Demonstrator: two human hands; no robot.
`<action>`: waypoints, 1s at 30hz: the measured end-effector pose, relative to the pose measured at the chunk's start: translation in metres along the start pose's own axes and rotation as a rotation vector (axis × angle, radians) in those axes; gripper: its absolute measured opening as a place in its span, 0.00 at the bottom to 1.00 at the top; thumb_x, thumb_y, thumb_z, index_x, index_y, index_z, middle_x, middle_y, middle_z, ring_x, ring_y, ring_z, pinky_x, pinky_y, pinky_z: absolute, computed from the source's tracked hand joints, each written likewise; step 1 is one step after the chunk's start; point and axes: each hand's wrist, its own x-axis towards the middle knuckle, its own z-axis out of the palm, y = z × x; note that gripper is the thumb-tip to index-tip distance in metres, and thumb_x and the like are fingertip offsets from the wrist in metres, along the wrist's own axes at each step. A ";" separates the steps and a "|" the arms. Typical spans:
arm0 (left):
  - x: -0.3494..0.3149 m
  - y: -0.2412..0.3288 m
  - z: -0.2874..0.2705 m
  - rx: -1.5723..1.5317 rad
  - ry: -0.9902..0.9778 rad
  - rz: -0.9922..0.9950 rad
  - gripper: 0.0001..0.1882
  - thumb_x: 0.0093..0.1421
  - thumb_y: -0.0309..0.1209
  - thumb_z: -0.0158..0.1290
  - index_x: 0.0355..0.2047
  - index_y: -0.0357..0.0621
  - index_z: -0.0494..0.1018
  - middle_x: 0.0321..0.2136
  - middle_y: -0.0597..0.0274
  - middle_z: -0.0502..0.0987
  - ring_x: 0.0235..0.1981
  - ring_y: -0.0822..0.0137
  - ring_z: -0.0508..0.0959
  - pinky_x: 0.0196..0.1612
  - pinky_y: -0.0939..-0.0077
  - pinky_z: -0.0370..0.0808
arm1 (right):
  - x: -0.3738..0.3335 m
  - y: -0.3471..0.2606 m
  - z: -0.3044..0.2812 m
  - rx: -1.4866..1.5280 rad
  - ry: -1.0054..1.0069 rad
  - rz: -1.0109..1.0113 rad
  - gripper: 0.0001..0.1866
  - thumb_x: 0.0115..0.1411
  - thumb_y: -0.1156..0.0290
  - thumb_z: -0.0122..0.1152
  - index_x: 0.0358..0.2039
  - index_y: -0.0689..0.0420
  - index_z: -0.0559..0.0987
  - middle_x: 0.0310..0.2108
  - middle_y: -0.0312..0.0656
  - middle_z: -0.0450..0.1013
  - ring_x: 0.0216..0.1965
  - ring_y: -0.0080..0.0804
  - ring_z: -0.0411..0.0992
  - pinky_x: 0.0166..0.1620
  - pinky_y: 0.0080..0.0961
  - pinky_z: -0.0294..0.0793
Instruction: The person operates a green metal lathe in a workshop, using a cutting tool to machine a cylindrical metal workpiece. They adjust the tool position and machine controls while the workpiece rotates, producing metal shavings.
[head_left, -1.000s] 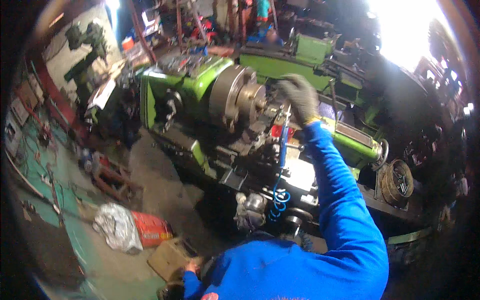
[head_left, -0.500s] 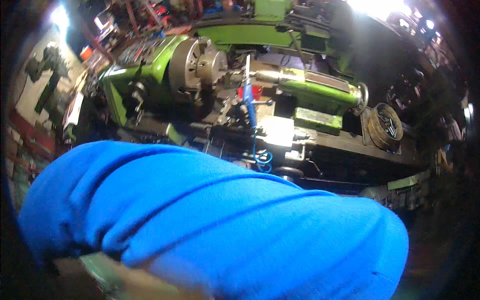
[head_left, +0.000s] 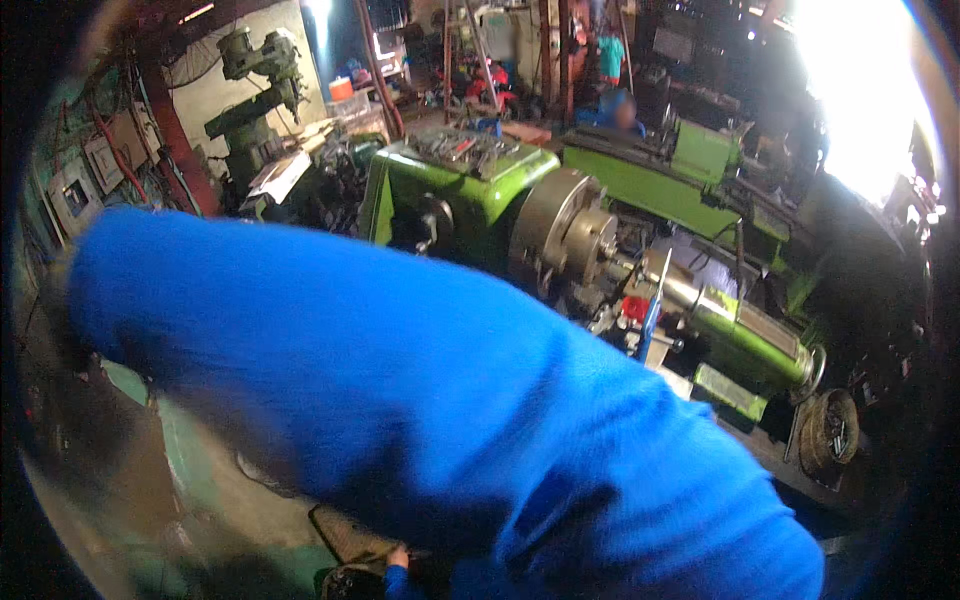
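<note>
A large blue sleeve, close to the camera, stretches from the lower right across to the upper left and hides much of the view. It covers my raised arm; its hand does not show. At the lower edge, a small hand with a blue cuff, apparently my left hand, is beside a dark object with a tan panel. Its fingers are too small to read. Past the sleeve stands a green lathe. Its big round chuck faces the tailstock. A blue air gun stands upright by the carriage, near a red item.
Small tools lie on the lathe's headstock. A round metal container with rods sits at the bed's right end. A second green machine stands behind, with a person near it. A dark green milling machine is at the upper left.
The view has swung, so the lathe sits farther right and lower. The sleeve slants more steeply, its left end higher. The small hand and more floor show below it.
</note>
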 end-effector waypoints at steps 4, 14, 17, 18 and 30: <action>-0.004 -0.035 0.022 0.186 -0.034 0.002 0.19 0.69 0.36 0.55 0.58 0.45 0.76 0.47 0.41 0.83 0.47 0.40 0.81 0.49 0.48 0.80 | -0.075 -0.012 -0.005 -0.007 -0.394 0.259 0.33 0.54 0.48 0.71 0.54 0.60 0.80 0.44 0.60 0.79 0.48 0.58 0.79 0.49 0.48 0.81; 0.045 -0.020 -0.004 -0.479 -0.175 -0.304 0.28 0.69 0.46 0.55 0.61 0.37 0.72 0.44 0.43 0.85 0.43 0.45 0.84 0.47 0.49 0.80 | -0.505 -0.169 -0.066 0.660 0.562 1.642 0.13 0.64 0.70 0.66 0.46 0.62 0.84 0.49 0.44 0.80 0.49 0.32 0.78 0.52 0.29 0.78; 0.051 -0.012 -0.024 0.308 -0.345 0.105 0.30 0.70 0.47 0.54 0.62 0.37 0.71 0.42 0.43 0.85 0.41 0.47 0.85 0.47 0.49 0.80 | -0.601 -0.227 -0.097 -0.513 0.273 1.269 0.09 0.63 0.71 0.64 0.40 0.61 0.83 0.37 0.40 0.79 0.34 0.27 0.79 0.37 0.25 0.79; 0.037 -0.023 -0.028 0.452 -0.355 0.187 0.30 0.70 0.47 0.54 0.63 0.37 0.71 0.41 0.43 0.85 0.40 0.47 0.85 0.47 0.50 0.80 | -0.598 -0.226 -0.107 -0.636 0.373 1.314 0.08 0.63 0.71 0.63 0.39 0.61 0.82 0.34 0.39 0.79 0.30 0.26 0.78 0.33 0.23 0.78; 0.147 0.194 -0.055 -0.348 -0.153 0.039 0.29 0.67 0.49 0.59 0.58 0.38 0.76 0.51 0.45 0.83 0.50 0.58 0.83 0.53 0.62 0.78 | -0.630 -0.116 -0.179 -1.017 1.207 1.421 0.20 0.63 0.72 0.65 0.54 0.66 0.80 0.58 0.53 0.77 0.63 0.44 0.73 0.65 0.36 0.70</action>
